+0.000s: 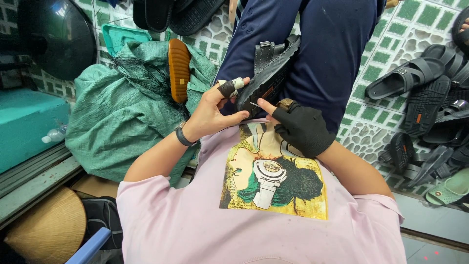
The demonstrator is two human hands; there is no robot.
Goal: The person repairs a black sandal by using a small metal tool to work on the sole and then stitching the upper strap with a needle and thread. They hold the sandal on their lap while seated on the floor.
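1. Black sandal (271, 73) sits on the person's lap between dark-blue trouser legs; sole edge turned toward the hands.
2. Left hand (211, 113), thumb taped, is clamped on the sandal's near end; right hand (300, 128) in a black fingerless glove pinches a thin needle (255, 104) at the sole edge.
3. Long axis runs from the hands up toward the top edge, tilted right; strap and buckle at the far end.
4. Risk: needle slips off the hard sole and pricks the bare left fingers; sandal could twist if the grip loosens.

Both hands (210, 115) (300, 128) on black sandal (267, 73) between knees.
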